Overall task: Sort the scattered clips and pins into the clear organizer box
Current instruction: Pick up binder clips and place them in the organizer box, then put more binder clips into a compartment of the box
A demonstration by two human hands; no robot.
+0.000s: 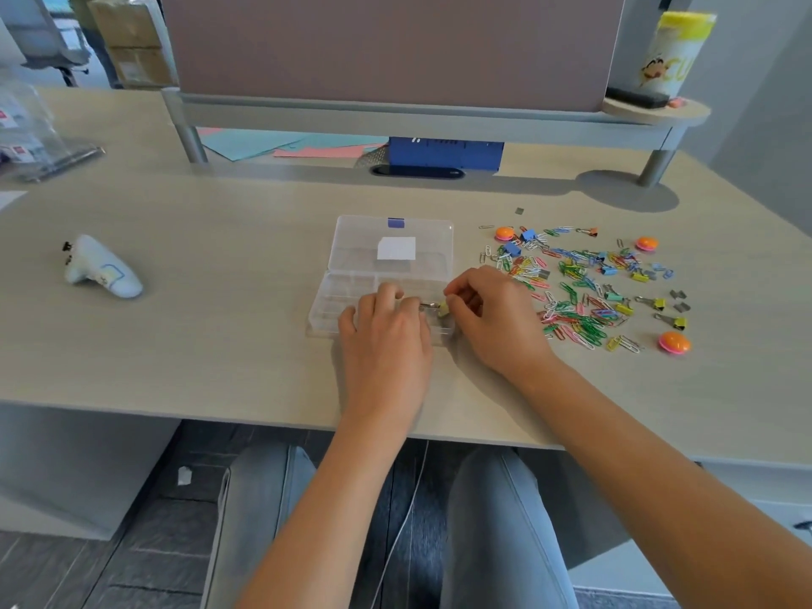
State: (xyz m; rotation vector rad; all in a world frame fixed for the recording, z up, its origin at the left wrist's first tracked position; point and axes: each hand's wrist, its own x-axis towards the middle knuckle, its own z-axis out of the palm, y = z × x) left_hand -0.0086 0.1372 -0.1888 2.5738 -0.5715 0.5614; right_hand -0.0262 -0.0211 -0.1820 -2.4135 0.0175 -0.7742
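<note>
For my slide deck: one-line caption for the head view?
Both hands, left hand and right hand, hold a yellow binder clip over the open organizer box.

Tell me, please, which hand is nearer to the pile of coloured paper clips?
Right. The right hand sits at the pile of coloured paper clips' near edge, pinching a yellow binder clip. The left hand rests over the organizer box, farther away.
</note>
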